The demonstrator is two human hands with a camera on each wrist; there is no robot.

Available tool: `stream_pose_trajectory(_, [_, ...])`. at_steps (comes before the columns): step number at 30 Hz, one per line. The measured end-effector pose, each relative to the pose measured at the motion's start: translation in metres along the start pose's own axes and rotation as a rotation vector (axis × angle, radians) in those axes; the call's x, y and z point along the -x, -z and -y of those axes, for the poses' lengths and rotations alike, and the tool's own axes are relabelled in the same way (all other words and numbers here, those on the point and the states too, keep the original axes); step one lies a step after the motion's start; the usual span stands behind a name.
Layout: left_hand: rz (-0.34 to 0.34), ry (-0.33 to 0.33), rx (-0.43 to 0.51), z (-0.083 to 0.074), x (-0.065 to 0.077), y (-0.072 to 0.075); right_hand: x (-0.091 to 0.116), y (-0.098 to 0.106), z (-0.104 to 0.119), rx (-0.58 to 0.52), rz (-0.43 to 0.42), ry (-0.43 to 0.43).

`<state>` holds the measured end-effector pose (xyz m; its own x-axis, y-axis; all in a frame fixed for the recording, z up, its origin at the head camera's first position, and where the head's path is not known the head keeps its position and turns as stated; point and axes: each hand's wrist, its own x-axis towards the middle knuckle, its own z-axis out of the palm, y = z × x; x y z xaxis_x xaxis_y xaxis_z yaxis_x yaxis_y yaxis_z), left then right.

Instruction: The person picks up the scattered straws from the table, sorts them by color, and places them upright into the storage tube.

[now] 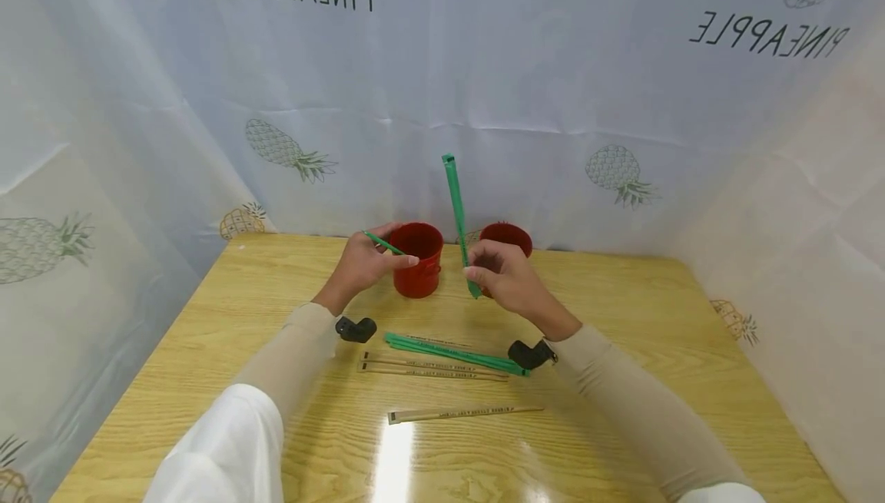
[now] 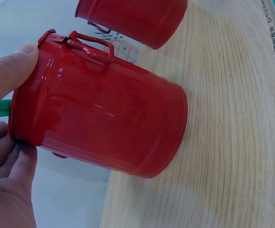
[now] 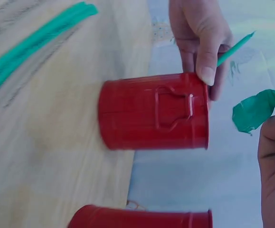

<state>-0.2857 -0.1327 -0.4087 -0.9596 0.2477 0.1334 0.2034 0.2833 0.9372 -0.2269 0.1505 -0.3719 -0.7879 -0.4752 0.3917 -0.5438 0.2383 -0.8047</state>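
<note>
My left hand [image 1: 362,263] holds a small red metal bucket [image 1: 416,282] by its rim, thumb on one side and fingers on the other. The bucket stands upright on the table, and a thin green-wrapped straw [image 1: 380,242] sticks out of its mouth towards that hand. Between thumb and fingers, my right hand [image 1: 510,279] pinches another green-wrapped straw [image 1: 454,194] near its lower end, long part upward. Its crumpled lower tip [image 3: 253,113] shows in the right wrist view. Behind the right hand is a second red bucket [image 1: 515,236], partly hidden by it.
On the wooden table [image 1: 608,319], nearer the body, lie green-wrapped straws [image 1: 456,351] and brown-wrapped straws [image 1: 435,369] side by side. One brown-wrapped straw [image 1: 466,412] lies apart, closer to the front. A white curtain [image 1: 415,88] with pineapple prints hangs behind the buckets.
</note>
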Motion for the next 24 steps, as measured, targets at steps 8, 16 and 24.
stream_pose_trajectory(8, [-0.002,-0.026,-0.016,-0.004,0.000,-0.003,-0.038,-0.011,0.000,0.022,-0.078,-0.070])
stream_pose_trajectory(16, [-0.013,-0.033,-0.053,0.000,0.005,-0.001,-0.062,-0.023,-0.003,-0.021,-0.059,-0.107])
stream_pose_trajectory(24, [-0.015,-0.027,-0.056,-0.001,0.006,0.000,-0.084,-0.029,-0.006,-0.008,-0.058,-0.094])
